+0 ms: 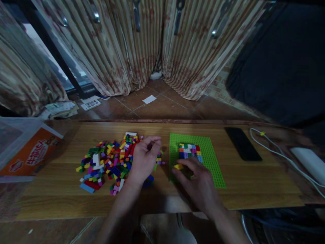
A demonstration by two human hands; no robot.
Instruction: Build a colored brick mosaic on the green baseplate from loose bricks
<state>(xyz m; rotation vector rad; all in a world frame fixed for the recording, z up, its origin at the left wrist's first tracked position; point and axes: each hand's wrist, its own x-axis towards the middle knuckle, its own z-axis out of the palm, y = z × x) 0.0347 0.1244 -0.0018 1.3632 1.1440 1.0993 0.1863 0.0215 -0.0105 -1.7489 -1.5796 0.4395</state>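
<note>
At the far left an orange packet [30, 154] lies on the table [254, 189], well apart from the work. Next comes the brick pile [109, 162], loose and many-coloured. The left hand [144, 161] rests over the pile's right edge, fingers curled loosely inward; I cannot tell whether they hold a brick. Just beside it, the right hand [196, 183] lies on the near left corner of the green baseplate [210, 159], fingertips pressed together, pinching a yellow brick [178, 166] against the plate. Beyond it sits the built block [190, 151], a low patch of mixed colours. To seat the brick well, I judge it should be squared over the studs and pressed straight down while the plate is steadied. A phone [242, 144] and cable [279, 154] lie further right.
</note>
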